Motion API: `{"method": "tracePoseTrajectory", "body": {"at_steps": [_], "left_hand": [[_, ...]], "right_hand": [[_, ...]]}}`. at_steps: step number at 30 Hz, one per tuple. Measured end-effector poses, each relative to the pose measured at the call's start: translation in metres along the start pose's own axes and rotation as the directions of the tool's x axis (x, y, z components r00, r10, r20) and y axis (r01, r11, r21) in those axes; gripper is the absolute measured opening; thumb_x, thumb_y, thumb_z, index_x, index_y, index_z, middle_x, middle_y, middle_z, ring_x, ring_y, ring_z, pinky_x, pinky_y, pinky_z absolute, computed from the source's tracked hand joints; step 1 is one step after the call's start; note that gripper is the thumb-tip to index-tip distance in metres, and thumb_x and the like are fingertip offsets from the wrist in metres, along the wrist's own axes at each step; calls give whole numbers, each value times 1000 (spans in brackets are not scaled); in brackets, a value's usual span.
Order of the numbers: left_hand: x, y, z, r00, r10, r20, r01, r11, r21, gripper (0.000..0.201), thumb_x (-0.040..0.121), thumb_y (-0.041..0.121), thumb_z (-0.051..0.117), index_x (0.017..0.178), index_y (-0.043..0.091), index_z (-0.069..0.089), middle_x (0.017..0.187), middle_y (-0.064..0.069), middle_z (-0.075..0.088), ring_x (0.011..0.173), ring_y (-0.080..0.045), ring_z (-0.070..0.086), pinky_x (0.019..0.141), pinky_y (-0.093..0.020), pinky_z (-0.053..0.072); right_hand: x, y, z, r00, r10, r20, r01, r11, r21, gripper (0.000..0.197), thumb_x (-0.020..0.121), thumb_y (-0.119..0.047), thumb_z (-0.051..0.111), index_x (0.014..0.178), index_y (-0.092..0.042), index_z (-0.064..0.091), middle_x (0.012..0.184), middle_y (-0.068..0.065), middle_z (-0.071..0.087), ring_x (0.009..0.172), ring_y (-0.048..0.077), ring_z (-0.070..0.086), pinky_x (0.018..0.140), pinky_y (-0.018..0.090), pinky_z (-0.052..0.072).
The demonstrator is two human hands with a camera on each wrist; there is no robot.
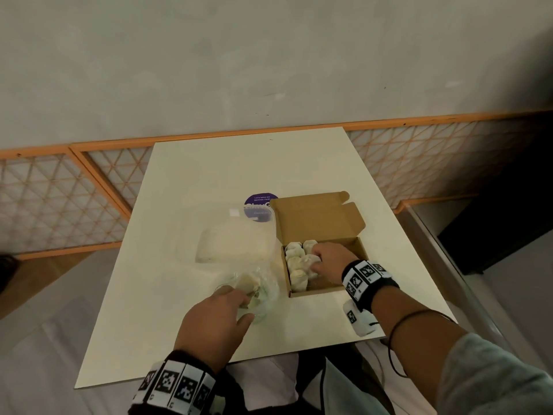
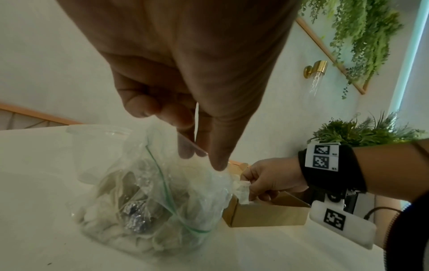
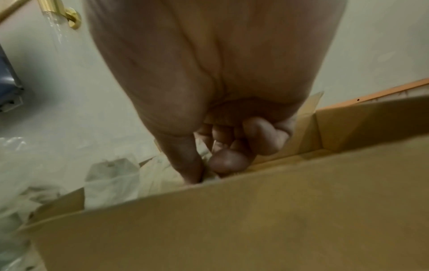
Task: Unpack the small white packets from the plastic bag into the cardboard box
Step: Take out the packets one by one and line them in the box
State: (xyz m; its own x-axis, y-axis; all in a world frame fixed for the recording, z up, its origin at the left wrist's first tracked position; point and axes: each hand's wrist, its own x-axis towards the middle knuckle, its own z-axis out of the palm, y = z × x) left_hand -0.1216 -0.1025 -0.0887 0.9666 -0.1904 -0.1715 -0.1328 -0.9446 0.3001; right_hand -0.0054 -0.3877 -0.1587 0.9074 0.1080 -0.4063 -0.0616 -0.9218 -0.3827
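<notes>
Head view: a small white packet (image 1: 311, 259) is pinched by the right hand (image 1: 330, 262) inside the cardboard box (image 1: 353, 250), while the plastic bag (image 2: 148, 201) mouth is pinched by the left hand (image 1: 215, 322). The packets look light, soft and crushable, so they are best taken gently by an edge.

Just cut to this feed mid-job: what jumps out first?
The open cardboard box right of centre on the table, white packets lining its left side, where the right hand pinches one in place. Left of it, the left hand holds the crumpled plastic bag, packets still inside.
</notes>
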Motion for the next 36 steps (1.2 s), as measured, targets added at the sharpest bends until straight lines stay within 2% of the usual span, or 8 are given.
{"method": "tracePoseTrajectory", "body": {"at_steps": [5, 11, 16, 21, 24, 28, 32, 36], "left_hand": [[0, -3, 4, 1000, 18, -16, -18, 1000, 25, 16, 98, 40, 56, 107, 35, 68, 111, 13, 64, 94, -14, 67, 73, -28, 50], [0, -4, 8, 998, 36, -59, -36, 999, -5, 17, 100, 37, 52, 101, 32, 69, 104, 11, 64, 89, -14, 65, 71, -30, 50], [2, -6, 11, 995, 49, -88, -51, 998, -25, 17, 99, 37, 53, 100, 31, 69, 101, 10, 63, 87, -14, 64, 68, -30, 49], [2, -3, 13, 988, 92, -124, -93, 996, -5, 19, 99, 36, 54, 98, 29, 71, 97, 7, 67, 84, -19, 66, 61, -32, 44], [0, -5, 14, 987, 94, -131, -99, 995, -27, 20, 101, 35, 52, 97, 29, 70, 100, 10, 69, 86, -17, 64, 61, -27, 35], [-3, -10, 19, 989, 120, -83, -120, 993, 1, 21, 102, 36, 52, 100, 28, 72, 103, 9, 71, 88, -17, 65, 65, -31, 45], [-11, -6, 24, 990, 130, -56, -130, 992, 4, 17, 100, 31, 54, 92, 27, 69, 92, 7, 67, 80, -17, 63, 62, -31, 44], [-14, -4, 29, 996, 80, -50, -81, 997, -13, 16, 100, 29, 51, 92, 27, 63, 93, 8, 66, 81, -15, 62, 64, -31, 47]], "right_hand": [[3, 0, 7, 991, 77, -108, -69, 995, 69, 33, 93, -29, 56, 126, -24, 62, 118, 2, 67, 99, 21, 60, 81, 33, 49], [-8, -11, 4, 971, 151, -183, -140, 988, 73, 27, 98, -34, 55, 121, -20, 56, 115, 4, 67, 95, 21, 60, 76, 33, 48], [-47, -65, -13, 941, -108, -320, 127, 991, 42, 18, 101, -40, 54, 110, -25, 56, 106, -7, 62, 90, 13, 60, 78, 32, 55], [-77, -121, 4, 819, -570, -60, 572, 821, 7, 20, 102, -26, 55, 108, -22, 73, 104, -6, 72, 93, 12, 63, 83, 31, 50], [-65, -131, 25, 826, -557, 88, 564, 818, -109, 27, 98, -17, 48, 105, -22, 73, 102, 0, 69, 91, 23, 66, 79, 44, 56], [-54, -132, 44, 831, -544, 111, 554, 797, -242, 28, 98, -29, 56, 124, -28, 64, 121, 3, 57, 90, 30, 67, 66, 35, 49], [-50, -137, 50, 881, -456, 125, 465, 790, -399, 20, 99, -21, 57, 115, -15, 68, 117, 9, 52, 81, 32, 65, 60, 35, 43], [-52, -138, 47, 875, -466, 129, 474, 774, -419, 22, 100, -10, 53, 111, -13, 71, 111, 11, 54, 81, 33, 65, 60, 36, 42]]}}
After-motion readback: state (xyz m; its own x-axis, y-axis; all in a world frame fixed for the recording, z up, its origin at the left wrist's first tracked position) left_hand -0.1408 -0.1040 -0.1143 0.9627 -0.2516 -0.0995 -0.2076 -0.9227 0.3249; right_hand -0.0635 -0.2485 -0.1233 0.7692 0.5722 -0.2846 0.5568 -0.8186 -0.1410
